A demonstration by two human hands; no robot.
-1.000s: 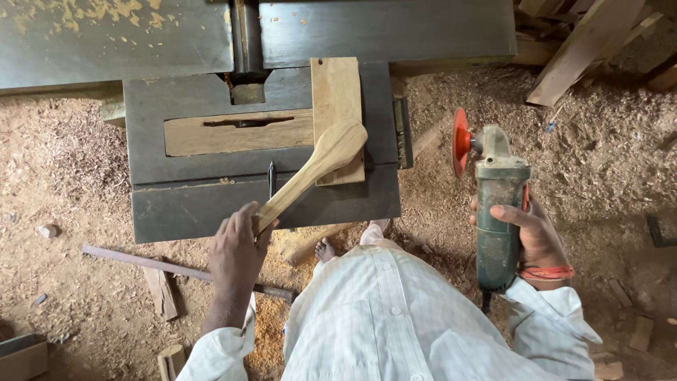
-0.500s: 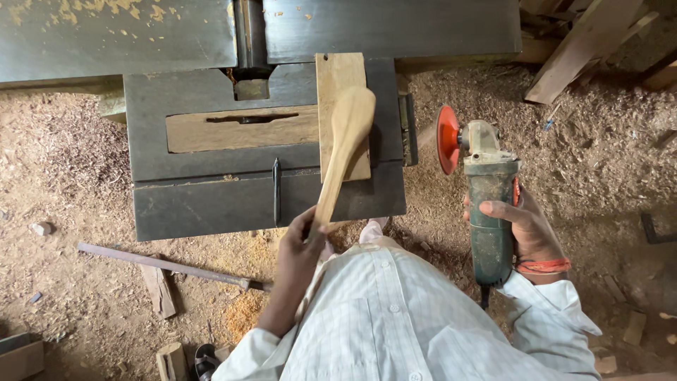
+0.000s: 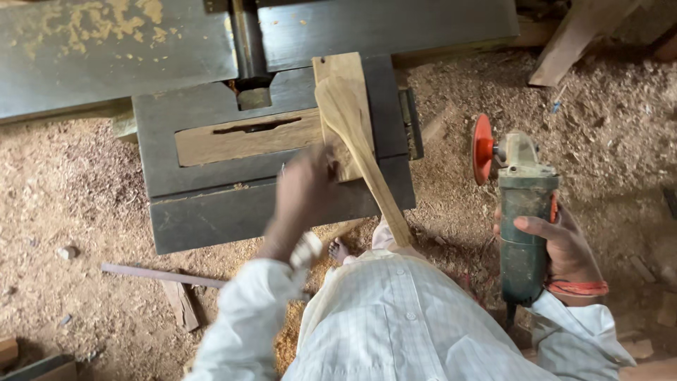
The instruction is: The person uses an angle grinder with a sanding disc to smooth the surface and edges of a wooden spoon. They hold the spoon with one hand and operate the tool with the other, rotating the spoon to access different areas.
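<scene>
— Flipped since a moment ago: the spoon (image 3: 357, 144) now points its handle back toward the body, bowl away, and the left hand (image 3: 305, 189) has slid up to pinch it near the bowl.

— And the right hand (image 3: 557, 243)?

— Wrapped round the grinder (image 3: 520, 219), well clear of the spoon.

— How far along?

— Shaped but bare and rough-looking, I'd judge; it rests on a board (image 3: 343, 106) on the bench (image 3: 211, 190). No containers visible.
</scene>
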